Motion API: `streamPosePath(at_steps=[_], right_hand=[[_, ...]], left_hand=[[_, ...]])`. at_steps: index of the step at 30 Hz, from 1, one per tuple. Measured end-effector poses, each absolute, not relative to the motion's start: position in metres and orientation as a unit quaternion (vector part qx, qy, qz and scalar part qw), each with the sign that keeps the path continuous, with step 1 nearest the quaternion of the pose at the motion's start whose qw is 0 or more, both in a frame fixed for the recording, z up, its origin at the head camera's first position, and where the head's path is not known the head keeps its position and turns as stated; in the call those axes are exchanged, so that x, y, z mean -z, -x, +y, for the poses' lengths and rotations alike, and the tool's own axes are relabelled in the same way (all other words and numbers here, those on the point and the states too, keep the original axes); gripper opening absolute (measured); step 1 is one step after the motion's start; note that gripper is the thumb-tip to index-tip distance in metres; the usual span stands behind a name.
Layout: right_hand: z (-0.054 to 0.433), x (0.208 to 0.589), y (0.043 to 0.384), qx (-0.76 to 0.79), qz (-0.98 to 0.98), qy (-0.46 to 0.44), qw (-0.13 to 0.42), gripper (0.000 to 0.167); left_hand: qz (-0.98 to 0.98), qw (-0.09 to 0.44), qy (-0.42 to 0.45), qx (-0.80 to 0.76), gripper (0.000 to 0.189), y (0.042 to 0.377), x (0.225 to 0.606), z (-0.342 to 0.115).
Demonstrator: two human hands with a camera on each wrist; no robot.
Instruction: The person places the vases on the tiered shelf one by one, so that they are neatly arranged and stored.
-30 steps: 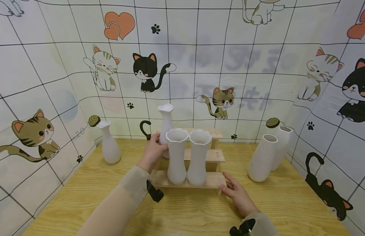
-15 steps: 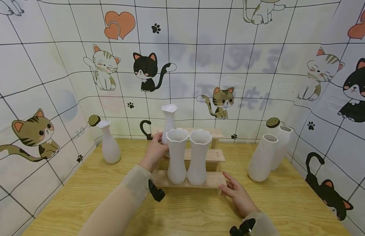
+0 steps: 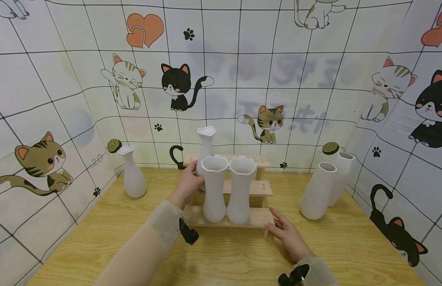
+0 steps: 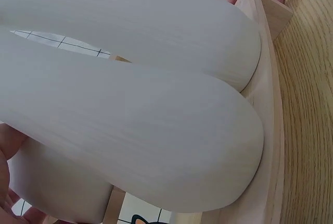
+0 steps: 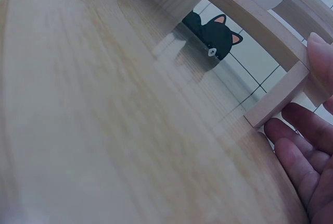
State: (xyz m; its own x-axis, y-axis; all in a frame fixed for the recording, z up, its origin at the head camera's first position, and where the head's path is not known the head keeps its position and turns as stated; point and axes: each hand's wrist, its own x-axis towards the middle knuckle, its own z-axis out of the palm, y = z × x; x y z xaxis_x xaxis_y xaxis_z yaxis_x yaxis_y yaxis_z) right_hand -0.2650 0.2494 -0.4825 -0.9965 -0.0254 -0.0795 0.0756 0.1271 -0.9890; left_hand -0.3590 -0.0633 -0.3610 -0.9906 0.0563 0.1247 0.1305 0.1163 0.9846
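Observation:
A three-step wooden stand (image 3: 259,216) is in the middle of the table. On its lowest step stand two white vases with scalloped rims, a left one (image 3: 214,190) and a right one (image 3: 239,190). Behind the left one, my left hand (image 3: 186,183) grips a slender white vase (image 3: 205,145) with a flared, wavy mouth. That vase stands upright at the middle step; its base is hidden in the head view. My right hand (image 3: 288,237) holds the right end of the lowest step, thumb at the front corner. In the right wrist view its fingertips (image 5: 271,126) are beside the stand's leg (image 5: 278,95).
Another slender white vase (image 3: 134,178) stands on the table at the left. Two more white vases, a ribbed one (image 3: 315,194) and an angular one (image 3: 342,174), stand close together at the right. A cat-print sheet (image 3: 221,59) walls the table (image 3: 228,258) at the back and sides.
My left hand has shifted the slender vase a little to the right, behind the left scalloped vase. The right hand and the stand have kept their places.

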Motion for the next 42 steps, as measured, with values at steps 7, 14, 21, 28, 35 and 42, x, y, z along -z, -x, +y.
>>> streamPosePath(at_steps=[7, 14, 21, 28, 35, 42], right_hand=[[0.250, 0.484, 0.266, 0.657, 0.753, -0.018, 0.035, 0.072], [0.250, 0.484, 0.266, 0.658, 0.752, -0.016, 0.036, 0.073], [0.251, 0.485, 0.266, 0.653, 0.756, -0.014, 0.032, 0.073], [0.250, 0.486, 0.266, 0.656, 0.754, -0.011, 0.025, 0.071], [0.250, 0.486, 0.267, 0.656, 0.754, -0.010, 0.023, 0.071], [0.250, 0.487, 0.267, 0.660, 0.751, -0.009, 0.023, 0.070]], left_hand=[[-0.727, 0.014, 0.072, 0.682, 0.068, 0.357, 0.362, -0.065], [-0.731, 0.014, 0.077, 0.677, 0.066, 0.350, 0.365, -0.075], [-0.744, 0.009, 0.065, 0.665, 0.069, 0.339, 0.374, -0.091], [-0.741, 0.058, 0.013, 0.669, 0.060, 0.327, 0.389, -0.112], [-0.727, 0.057, -0.003, 0.685, 0.061, 0.320, 0.410, -0.136], [-0.729, 0.023, -0.026, 0.684, 0.065, 0.313, 0.437, -0.152]])
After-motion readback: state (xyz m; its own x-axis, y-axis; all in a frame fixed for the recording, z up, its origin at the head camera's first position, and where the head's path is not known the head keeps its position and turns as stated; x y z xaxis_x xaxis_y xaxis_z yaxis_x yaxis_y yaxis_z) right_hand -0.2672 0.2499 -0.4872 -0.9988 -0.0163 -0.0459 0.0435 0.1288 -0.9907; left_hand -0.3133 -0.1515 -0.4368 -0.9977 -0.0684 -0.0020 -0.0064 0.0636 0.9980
